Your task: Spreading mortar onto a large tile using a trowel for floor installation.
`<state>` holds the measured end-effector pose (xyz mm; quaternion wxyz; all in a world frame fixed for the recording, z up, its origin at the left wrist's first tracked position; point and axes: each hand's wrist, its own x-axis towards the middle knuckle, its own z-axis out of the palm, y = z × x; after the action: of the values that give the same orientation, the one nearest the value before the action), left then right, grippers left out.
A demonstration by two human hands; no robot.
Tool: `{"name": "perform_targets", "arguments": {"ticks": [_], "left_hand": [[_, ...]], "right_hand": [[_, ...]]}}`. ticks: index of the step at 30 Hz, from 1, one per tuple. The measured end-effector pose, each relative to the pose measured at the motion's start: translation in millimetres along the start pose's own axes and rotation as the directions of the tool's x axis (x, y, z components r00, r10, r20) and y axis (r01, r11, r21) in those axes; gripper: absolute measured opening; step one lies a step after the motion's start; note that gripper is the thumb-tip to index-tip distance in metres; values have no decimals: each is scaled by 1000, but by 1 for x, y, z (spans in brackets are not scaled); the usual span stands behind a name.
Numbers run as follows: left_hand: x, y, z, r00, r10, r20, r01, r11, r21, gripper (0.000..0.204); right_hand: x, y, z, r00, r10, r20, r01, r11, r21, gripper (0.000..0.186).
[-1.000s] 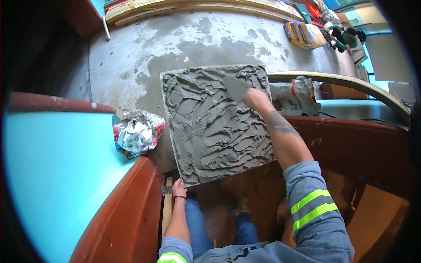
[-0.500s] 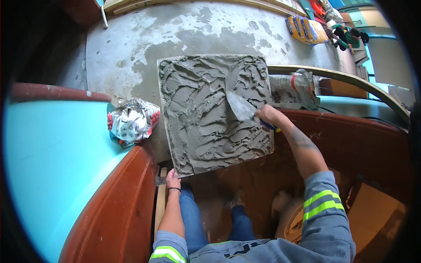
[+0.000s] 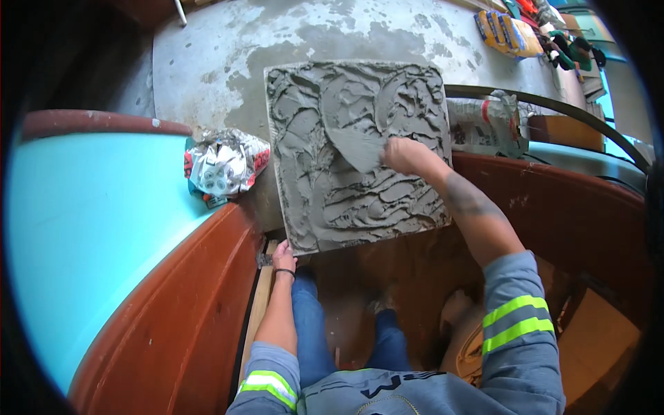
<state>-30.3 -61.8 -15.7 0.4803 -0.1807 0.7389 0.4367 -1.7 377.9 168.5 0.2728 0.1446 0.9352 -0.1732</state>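
Observation:
A square tile (image 3: 277, 159) lies before me, its upper face coated with thick, ridged grey mortar (image 3: 373, 207). My right hand (image 3: 409, 156) is closed round the handle of a trowel; the handle itself is hidden by my fingers. The trowel's mortar-smeared blade (image 3: 357, 148) rests against the mortar, right of the tile's middle, pointing up and to the left. At the tile's near left corner, my left hand (image 3: 283, 256) grips the edge, fingers wrapped against it. Curved smooth strokes mark the mortar beyond the blade.
A crumpled foil-like bag (image 3: 225, 169) sits left of the tile, beside a turquoise panel (image 3: 104, 200). Brown-red boards (image 3: 187, 297) flank me on both sides. Right of the tile lies a plastic-wrapped bag (image 3: 484, 124). Yellow packages (image 3: 508, 33) stand on the wet-stained concrete floor (image 3: 207, 69).
My right hand has drawn the trowel leftward across the mortar, leaving a fresh smoothed streak. The whole view has shifted a little; my left hand stays on the tile's corner.

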Motion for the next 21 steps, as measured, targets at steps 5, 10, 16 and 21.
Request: {"name": "perform_targets", "arguments": {"ticks": [5, 10, 16, 21], "left_hand": [[-4, -6, -4, 999, 28, -42, -24, 995, 93, 30], [-11, -11, 11, 1000, 3, -21, -2, 999, 43, 32], [-19, -11, 0, 1000, 12, -10, -11, 999, 31, 32], [-30, -8, 33, 1000, 10, -13, -10, 999, 37, 32]], "right_hand": [[-58, -84, 1, 942, 315, -113, -309, 949, 68, 21], [-33, -105, 40, 959, 238, -153, -233, 971, 50, 19], [-112, -63, 38, 882, 464, -84, -445, 878, 175, 19], [-105, -30, 35, 880, 457, -131, -420, 876, 236, 20]]}}
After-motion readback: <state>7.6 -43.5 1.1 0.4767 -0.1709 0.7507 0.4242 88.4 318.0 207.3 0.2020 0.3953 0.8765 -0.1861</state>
